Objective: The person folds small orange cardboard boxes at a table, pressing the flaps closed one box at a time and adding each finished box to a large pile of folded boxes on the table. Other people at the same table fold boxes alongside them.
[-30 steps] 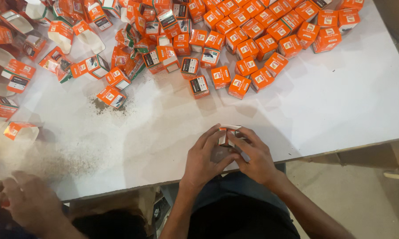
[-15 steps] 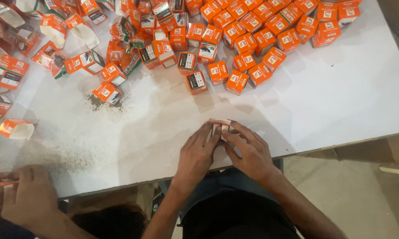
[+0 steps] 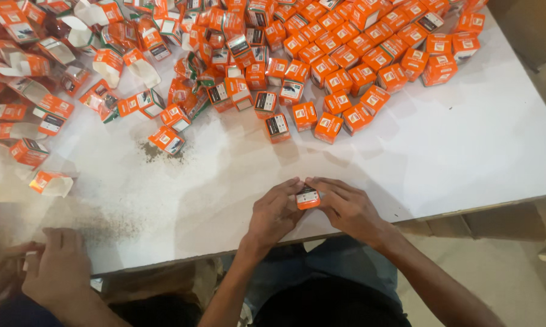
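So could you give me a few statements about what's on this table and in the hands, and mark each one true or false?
1. Both hands hold one small orange box between them. True: the left hand and the right hand meet on it at the near table edge.
2. The table is black. False: it is white.
3. Many orange boxes lie heaped along the far side. True.
4. The heap holds only closed boxes. False: several on the left lie open.
5. Dark crumbs lie scattered on the table. True.
6. Nobody else is nearby. False: another person's hand shows at lower left.
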